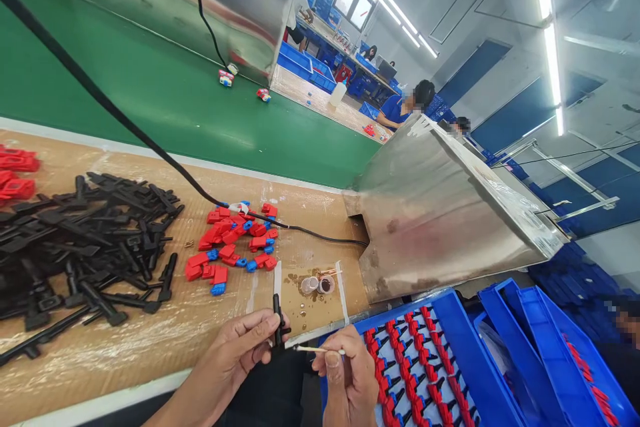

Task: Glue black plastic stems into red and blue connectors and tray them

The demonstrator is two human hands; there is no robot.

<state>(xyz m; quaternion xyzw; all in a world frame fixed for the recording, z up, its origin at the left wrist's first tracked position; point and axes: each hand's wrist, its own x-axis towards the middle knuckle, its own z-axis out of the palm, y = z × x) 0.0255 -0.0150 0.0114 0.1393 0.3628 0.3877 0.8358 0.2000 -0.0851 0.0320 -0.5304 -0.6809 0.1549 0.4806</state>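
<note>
My left hand (240,353) is closed round a black plastic rod piece (277,317), holding it upright at the table's front edge. Just to its right, my right hand (347,380) pinches a thin pale stick (315,349) that points left toward the black piece. Ahead of both hands lie two small round cups (317,284) on a stained patch of the cardboard-covered table (150,327). A heap of black rod parts (85,247) fills the left side. Red and blue small parts (235,240) lie in a loose pile in the middle.
A blue tray (450,320) with rows of assembled red-and-black parts sits at lower right, more blue bins (550,347) beside it. A green conveyor belt (175,100) runs behind, passing under metal hoods (440,207). A black cable (125,123) crosses the table. Other workers sit far off.
</note>
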